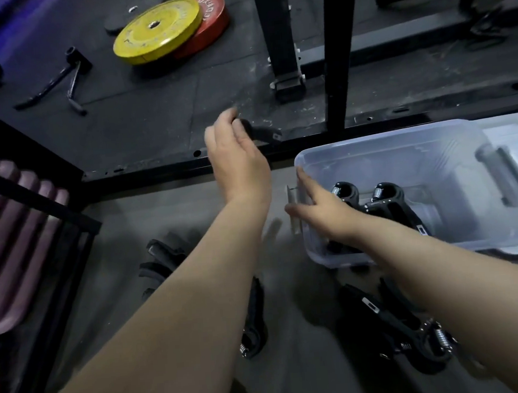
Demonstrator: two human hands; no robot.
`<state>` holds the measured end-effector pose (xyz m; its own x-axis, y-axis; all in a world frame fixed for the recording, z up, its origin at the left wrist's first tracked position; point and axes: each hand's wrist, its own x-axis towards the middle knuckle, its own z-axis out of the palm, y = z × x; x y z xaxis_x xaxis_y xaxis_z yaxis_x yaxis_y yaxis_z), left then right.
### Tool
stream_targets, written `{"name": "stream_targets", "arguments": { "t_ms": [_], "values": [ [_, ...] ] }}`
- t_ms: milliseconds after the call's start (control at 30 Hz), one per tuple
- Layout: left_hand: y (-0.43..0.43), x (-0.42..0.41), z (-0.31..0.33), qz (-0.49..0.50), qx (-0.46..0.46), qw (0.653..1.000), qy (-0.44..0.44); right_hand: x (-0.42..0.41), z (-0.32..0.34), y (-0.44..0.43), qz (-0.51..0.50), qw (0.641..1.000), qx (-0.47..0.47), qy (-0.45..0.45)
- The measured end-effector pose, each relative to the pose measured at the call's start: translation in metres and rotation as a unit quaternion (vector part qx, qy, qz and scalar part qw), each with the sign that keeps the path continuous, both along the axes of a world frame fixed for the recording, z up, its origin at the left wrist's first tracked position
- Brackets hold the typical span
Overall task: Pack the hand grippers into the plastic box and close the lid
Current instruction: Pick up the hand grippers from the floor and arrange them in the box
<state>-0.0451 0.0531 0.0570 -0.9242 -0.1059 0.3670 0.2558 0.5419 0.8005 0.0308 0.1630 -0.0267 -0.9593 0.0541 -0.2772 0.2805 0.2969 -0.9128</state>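
Fingers of the left hand (236,154) curl around one black hand gripper (260,132), holding it in the air at about 11 o'clock from the plastic box (372,156). The right hand (317,210) lies flat and spread against the box's near-left rim, gripping nothing that I can see. Two grippers (372,199) already sit inside, coil springs up; more lie on the floor at 6 o'clock (411,333) and 7 o'clock (253,317). The lid (514,145) seems to lie under or behind the box, at 3 o'clock — I cannot tell which.

Risk, as I judge it: the box is light, thin, see-through plastic, so a gripper dropped in hard could shove or tip it if the right hand lifts off. Springs and angled handles may snag together and stop the lid seating. The floor is dull rubber matting — little slip there.
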Motion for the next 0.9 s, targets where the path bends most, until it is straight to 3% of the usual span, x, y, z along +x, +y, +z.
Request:
{"name": "stream_targets", "arguments": {
  "t_ms": [67,167,233,433,567,700,800,900],
  "values": [
    [0.006,0.008,0.009,-0.029,-0.004,0.999,0.035,0.005,0.008,0.011,-0.067,0.991,-0.108,-0.03],
    [0.016,0.021,0.015,-0.065,0.001,0.996,0.067,0.013,0.021,0.031,-0.141,0.981,-0.131,0.005],
    [0.024,0.027,0.016,-0.088,0.008,0.996,0.033,0.017,0.034,0.041,-0.126,0.986,-0.098,0.039],
    [0.044,0.036,0.011,-0.077,0.08,0.988,-0.106,0.03,0.055,0.08,-0.089,0.986,0.123,0.066],
    [0.059,0.042,0.005,-0.113,0.078,0.973,-0.184,0.036,0.06,0.108,-0.045,0.983,0.174,0.048],
    [0.075,0.05,-0.015,-0.141,0.081,0.961,-0.224,0.046,0.064,0.122,0.069,0.977,0.201,0.014],
    [0.085,0.051,-0.029,-0.141,0.082,0.953,-0.257,0.051,0.059,0.13,0.071,0.979,0.191,0.009],
    [0.088,0.05,-0.039,-0.16,0.028,0.945,-0.285,0.052,0.05,0.142,0.055,0.959,0.272,-0.052]
  ]
}}
